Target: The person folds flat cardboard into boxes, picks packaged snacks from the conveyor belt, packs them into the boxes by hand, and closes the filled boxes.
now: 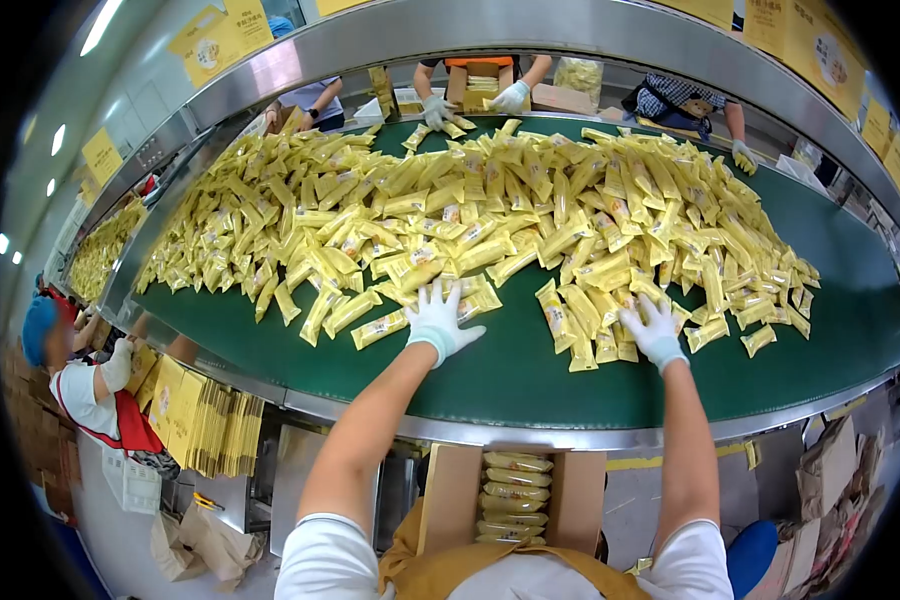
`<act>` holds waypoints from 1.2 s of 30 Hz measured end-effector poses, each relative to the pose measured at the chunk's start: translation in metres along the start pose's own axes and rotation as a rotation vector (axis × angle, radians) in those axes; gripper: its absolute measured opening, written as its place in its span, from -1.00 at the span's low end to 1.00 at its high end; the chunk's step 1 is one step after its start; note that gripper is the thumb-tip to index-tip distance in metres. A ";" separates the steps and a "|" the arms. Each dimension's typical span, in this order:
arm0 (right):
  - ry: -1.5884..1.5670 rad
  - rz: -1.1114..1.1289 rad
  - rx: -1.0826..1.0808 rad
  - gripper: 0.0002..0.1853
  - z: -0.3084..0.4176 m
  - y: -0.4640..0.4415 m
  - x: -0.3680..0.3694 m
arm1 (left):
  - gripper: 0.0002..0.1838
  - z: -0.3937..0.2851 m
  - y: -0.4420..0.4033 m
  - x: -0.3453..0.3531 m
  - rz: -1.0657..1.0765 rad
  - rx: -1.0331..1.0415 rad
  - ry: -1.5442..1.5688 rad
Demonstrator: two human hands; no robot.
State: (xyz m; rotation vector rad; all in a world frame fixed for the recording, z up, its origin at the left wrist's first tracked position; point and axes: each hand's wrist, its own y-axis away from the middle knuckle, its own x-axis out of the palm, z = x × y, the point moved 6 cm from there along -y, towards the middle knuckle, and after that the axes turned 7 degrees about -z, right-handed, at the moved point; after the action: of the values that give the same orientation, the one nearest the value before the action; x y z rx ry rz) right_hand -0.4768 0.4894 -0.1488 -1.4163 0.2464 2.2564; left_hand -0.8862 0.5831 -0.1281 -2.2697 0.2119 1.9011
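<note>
Left hand (440, 322) and right hand (654, 333), fingers spread, touch yellow-wrapped packets (480, 230) facing the green belt's (530, 395) near edge; light, flat pressure should spare the wrappers.

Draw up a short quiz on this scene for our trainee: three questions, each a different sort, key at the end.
1. Multiple choice. What colour is the surface on which the loose packets lie?
A) Blue
B) Green
C) Red

2. True or false. The open cardboard box just in front of the wearer's body has packets in it.

3. Fill in the blank. The wearer's left hand and right hand both have white ____ on.

Key: 1. B, green. 2. True; several packets show in a row between its open flaps. 3. gloves.
</note>
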 end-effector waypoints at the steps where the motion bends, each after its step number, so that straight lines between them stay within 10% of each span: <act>1: 0.013 0.060 0.079 -0.03 0.013 -0.004 0.003 | 0.09 0.004 -0.013 0.008 0.019 -0.055 -0.019; 11: 0.112 0.104 -0.242 0.05 0.104 0.082 0.038 | 0.04 -0.014 0.032 0.025 -0.031 0.199 -0.022; 17: 0.187 0.037 -0.474 -0.13 0.088 0.118 0.021 | -0.33 0.005 0.102 0.019 -0.157 0.249 -0.140; 32: 0.155 -0.029 -0.390 -0.46 0.055 0.138 -0.019 | -0.48 -0.005 0.048 0.001 -0.344 0.451 -0.024; 34: 0.138 -0.024 -0.368 -0.49 0.053 0.133 -0.014 | -0.51 -0.012 0.032 0.000 0.184 0.202 -0.002; 36: 0.018 0.093 -0.236 -0.50 0.053 0.124 -0.025 | -0.50 -0.004 0.023 0.006 0.168 0.221 0.011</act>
State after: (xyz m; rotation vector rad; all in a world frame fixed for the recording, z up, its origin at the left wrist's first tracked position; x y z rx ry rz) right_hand -0.5690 0.3943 -0.1142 -1.5735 0.0526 2.4134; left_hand -0.8865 0.5600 -0.1340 -2.1747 0.6000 1.8366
